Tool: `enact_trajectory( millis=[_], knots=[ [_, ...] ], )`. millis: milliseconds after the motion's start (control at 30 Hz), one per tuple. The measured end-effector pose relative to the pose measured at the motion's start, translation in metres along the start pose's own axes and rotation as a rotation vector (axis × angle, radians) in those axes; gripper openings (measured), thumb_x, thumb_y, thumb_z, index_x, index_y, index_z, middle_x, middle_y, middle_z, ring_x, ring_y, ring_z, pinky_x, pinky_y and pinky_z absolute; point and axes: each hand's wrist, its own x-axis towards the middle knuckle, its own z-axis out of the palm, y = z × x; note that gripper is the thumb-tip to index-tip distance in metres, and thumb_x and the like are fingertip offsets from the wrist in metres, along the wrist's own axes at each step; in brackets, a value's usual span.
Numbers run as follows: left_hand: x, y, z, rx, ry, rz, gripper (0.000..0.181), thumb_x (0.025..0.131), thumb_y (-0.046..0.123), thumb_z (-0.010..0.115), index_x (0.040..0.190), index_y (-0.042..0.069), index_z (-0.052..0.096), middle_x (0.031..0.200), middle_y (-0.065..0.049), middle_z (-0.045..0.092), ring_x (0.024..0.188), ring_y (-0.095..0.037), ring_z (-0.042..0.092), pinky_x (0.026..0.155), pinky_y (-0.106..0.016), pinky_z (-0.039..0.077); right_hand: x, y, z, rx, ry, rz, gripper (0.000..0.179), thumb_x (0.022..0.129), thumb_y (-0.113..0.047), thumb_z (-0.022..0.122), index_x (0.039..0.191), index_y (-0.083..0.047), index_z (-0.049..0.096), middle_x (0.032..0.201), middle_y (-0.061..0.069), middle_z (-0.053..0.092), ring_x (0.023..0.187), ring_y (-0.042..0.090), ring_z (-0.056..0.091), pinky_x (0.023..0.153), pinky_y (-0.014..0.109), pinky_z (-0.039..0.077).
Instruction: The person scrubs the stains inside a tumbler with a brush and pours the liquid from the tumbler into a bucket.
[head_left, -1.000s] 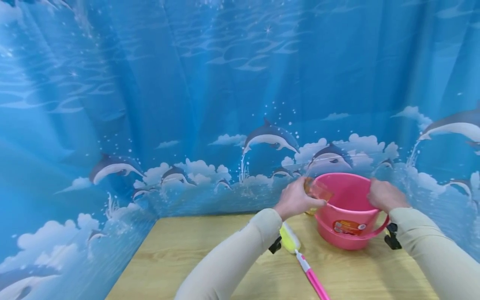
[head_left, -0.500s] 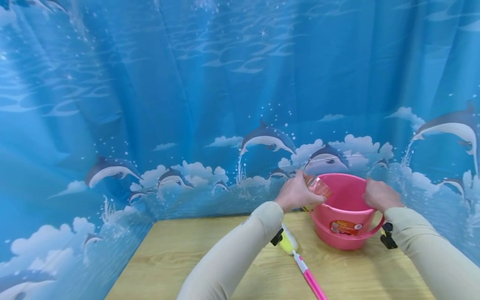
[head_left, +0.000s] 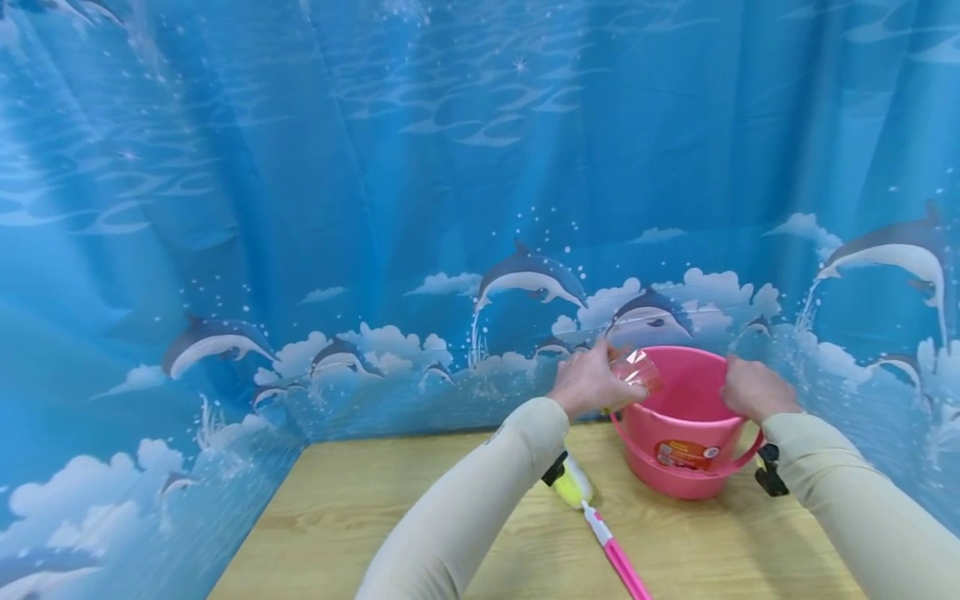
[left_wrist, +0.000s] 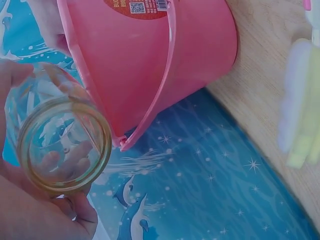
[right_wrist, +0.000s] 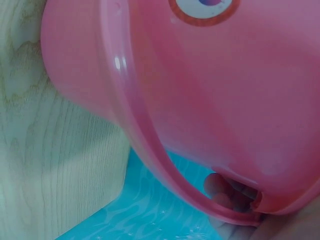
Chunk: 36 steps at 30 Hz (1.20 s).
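Note:
My left hand (head_left: 592,383) grips a clear, amber-tinted glass (head_left: 636,371), tilted at the left rim of a pink bucket (head_left: 690,429). In the left wrist view, one round end of the glass (left_wrist: 65,145) faces the camera, and fingers show through it. The bucket stands upright on the table with its handle (right_wrist: 135,125) hanging down at the front. At the bucket's right rim, my right hand (head_left: 757,387) holds on; in the right wrist view its fingers (right_wrist: 220,187) curl round the rim by the handle's joint. The bottom inside the bucket is hidden.
On the wooden table (head_left: 390,500), left of the bucket, lies a brush (head_left: 573,483) with a yellow and white head and a pink handle. A blue dolphin-print curtain (head_left: 420,208) hangs right behind the table and bucket.
The glass has turned somewhat in my left hand's grip, beside the bucket's rim. The right hand keeps its hold. The whole head view has shifted slightly.

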Motion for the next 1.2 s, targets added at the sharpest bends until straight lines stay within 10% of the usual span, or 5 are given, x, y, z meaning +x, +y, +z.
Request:
enact_trajectory(
  millis=[267, 1200],
  knots=[
    [0.002, 0.005, 0.000, -0.022, 0.007, -0.018, 0.070, 0.068, 0.049, 0.088, 0.127, 0.032, 0.054, 0.106, 0.009, 0.059, 0.105, -0.014, 0.049, 0.068, -0.035, 0.054, -0.001, 0.000, -0.001, 0.012, 0.021, -0.028, 0.044, 0.090, -0.002, 0.058, 0.126, 0.019, 0.043, 0.092, 0.026, 0.063, 0.076, 0.031, 0.065, 0.056, 0.041, 0.057],
    [0.004, 0.014, -0.004, 0.073, -0.002, 0.016, 0.062, 0.067, 0.053, 0.087, 0.118, 0.029, 0.062, 0.100, 0.012, 0.060, 0.098, -0.011, 0.051, 0.078, -0.037, 0.052, 0.001, -0.001, 0.004, 0.030, 0.029, -0.004, 0.043, 0.091, -0.002, 0.057, 0.127, 0.016, 0.044, 0.096, 0.028, 0.063, 0.080, 0.034, 0.064, 0.059, 0.043, 0.057]
  ],
)
